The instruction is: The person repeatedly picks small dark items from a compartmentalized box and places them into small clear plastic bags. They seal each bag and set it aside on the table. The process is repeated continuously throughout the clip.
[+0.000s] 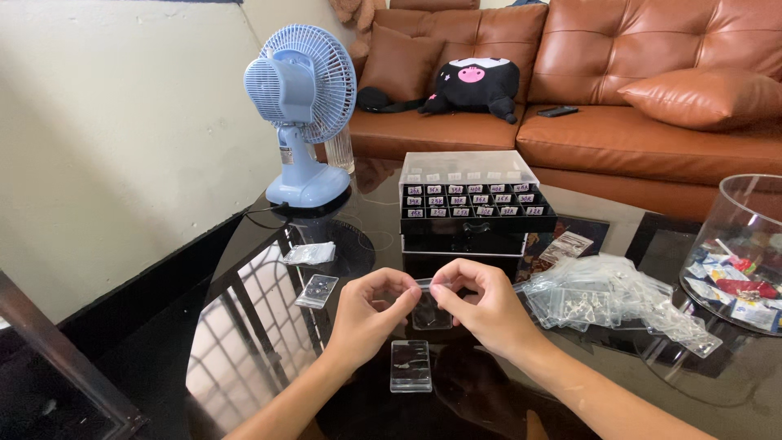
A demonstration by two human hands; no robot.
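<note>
My left hand (371, 314) and my right hand (485, 305) meet over the dark glass table (261, 326), both pinching the top edge of a small clear plastic bag (430, 314) that hangs between them. Just below it, on the table, lies a small clear flat box (410, 367). Behind my hands stands a black drawer organiser (472, 204) with a clear lid and rows of small labelled compartments.
A pile of small clear bags (611, 301) lies to the right, next to a round clear container (745, 253) with colourful items. Two more small bags (316, 289) lie to the left. A blue desk fan (301, 114) stands at the back left; a brown leather sofa (652, 98) is behind.
</note>
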